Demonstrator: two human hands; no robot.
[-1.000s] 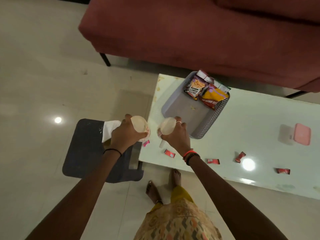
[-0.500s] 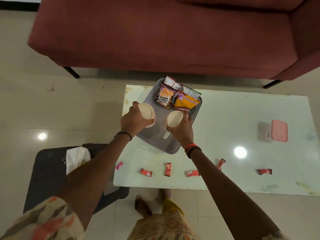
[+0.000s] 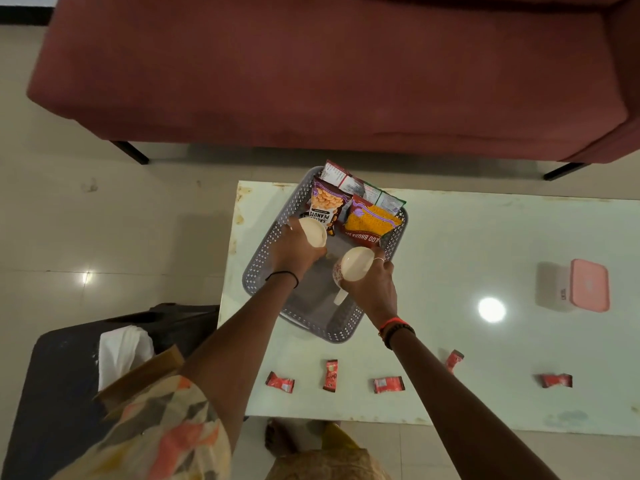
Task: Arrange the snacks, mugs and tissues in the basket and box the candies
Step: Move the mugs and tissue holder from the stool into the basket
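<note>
A grey perforated basket [image 3: 263, 258] sits at the left end of the pale glass table [image 3: 467, 244]. Snack packets lean at its far end: salted peanuts [image 3: 325, 206] and an orange-yellow bag [image 3: 372, 221]. My left hand [image 3: 292, 252] grips one cream mug [image 3: 313, 232] over the basket, just in front of the peanuts. A second cream mug [image 3: 355, 268] is held by my right hand [image 3: 375, 289] above the basket's middle, handle pointing down. Several red candies, such as one [image 3: 280, 382] and another [image 3: 388, 384], lie along the near table edge. White tissues [image 3: 123, 351] rest on the dark stool.
A pink-lidded box [image 3: 575, 291] stands at the right of the table. A dark red sofa [image 3: 329, 71] fills the far side. The black stool [image 3: 52, 393] is at lower left, beside the table. A bright lamp reflection [image 3: 491, 309] shows on the glass.
Both hands carried the mugs from beside the stool and table corner forward over the basket. They now sit lower and deeper inside it, the left mug close to the peanuts.
</note>
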